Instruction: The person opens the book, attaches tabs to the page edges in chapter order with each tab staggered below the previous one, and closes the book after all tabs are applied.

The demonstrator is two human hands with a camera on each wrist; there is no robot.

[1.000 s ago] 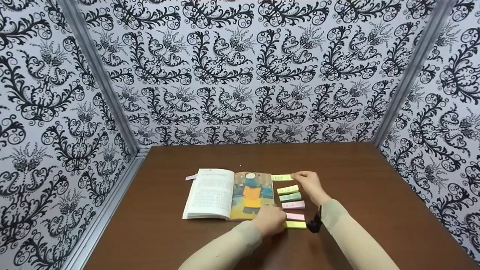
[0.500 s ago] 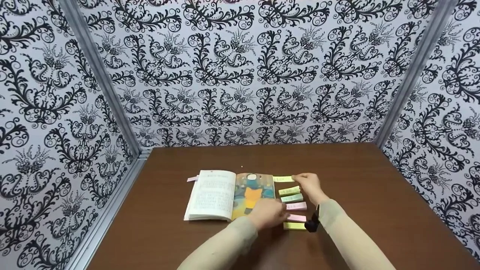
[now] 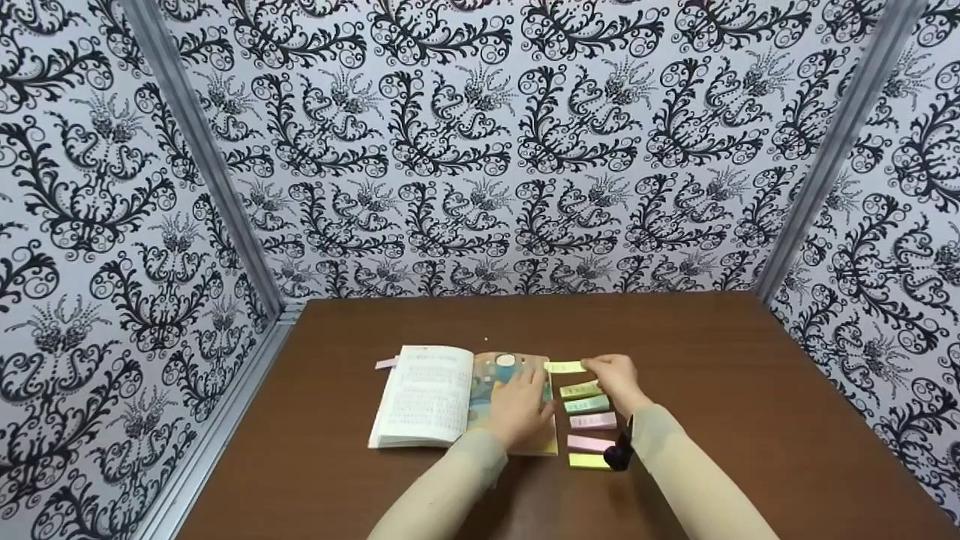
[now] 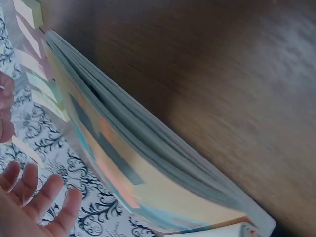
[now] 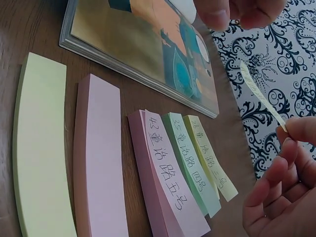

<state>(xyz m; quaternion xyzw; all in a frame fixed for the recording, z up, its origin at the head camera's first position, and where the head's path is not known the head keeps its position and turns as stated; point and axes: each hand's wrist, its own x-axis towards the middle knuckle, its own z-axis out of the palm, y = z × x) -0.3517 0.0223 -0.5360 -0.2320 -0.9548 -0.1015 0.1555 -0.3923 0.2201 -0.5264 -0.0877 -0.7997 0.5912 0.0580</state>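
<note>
An open book (image 3: 431, 397) lies on the brown table (image 3: 720, 375), with its picture page (image 5: 143, 44) to the right. My left hand (image 3: 525, 394) rests flat on that page with its fingers straight (image 4: 34, 195). My right hand (image 3: 598, 366) pinches one end of a thin yellow sticky strip (image 3: 564, 367) just off the book's upper right corner; the strip (image 5: 260, 93) stands off the table. Below it a column of sticky pads lies beside the book: yellow (image 5: 210, 158), green (image 5: 190, 163) and pink (image 5: 168, 182) ones bear writing, a pink (image 5: 98, 158) and a pale green one (image 5: 42, 148) are blank.
A pink tab (image 3: 385, 364) sticks out past the book's left page. Patterned black-and-white walls (image 3: 480, 150) close in the table at the back and on both sides, with metal corner posts (image 3: 202, 157).
My left hand has moved from the book's lower right corner, by the lowest pads, up onto the picture page. My right hand has kept the yellow strip in about the same place.
</note>
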